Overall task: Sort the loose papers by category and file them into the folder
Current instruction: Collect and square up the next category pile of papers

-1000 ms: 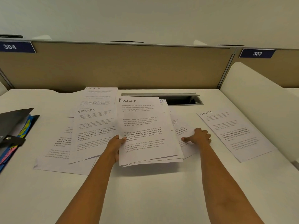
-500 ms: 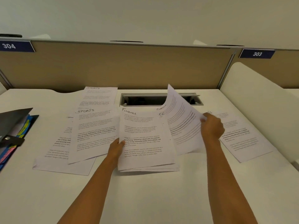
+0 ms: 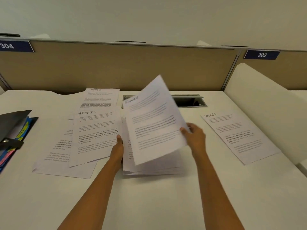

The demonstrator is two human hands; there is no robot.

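Lifted sheet: one printed page (image 3: 154,120) was held in the air above the middle of the tabletop (image 3: 149,205), between the two hands and blurred by motion.
Right hand: the right hand (image 3: 194,135) pinched the page's right edge, thumb on the printed face.
Left hand: the left hand (image 3: 118,146) gripped the left edge of the paper stack (image 3: 154,168) lying directly beneath the page, thumb on top.
Direction: the page's long axis ran away from the person, handwritten heading at the far end – too smeared to read – with its far corner raised and the printed side facing the camera; the stack below lay flat, long axis the same way.
Left pile: overlapping sheets headed SPORTS (image 3: 96,130) lay just beside the left hand, with another SPORTS sheet (image 3: 101,97) further back.
Right sheet: a single SPORTS page (image 3: 237,135) lay flat, well apart from the right hand.
Folder: a dark folder (image 3: 13,123) with coloured tabs sat open at the left edge.
Behind: the raised page partly hid a cable slot (image 3: 189,101) – beyond it stood a tan partition (image 3: 116,67) with plates 304 (image 3: 15,46) and 303 (image 3: 262,54).
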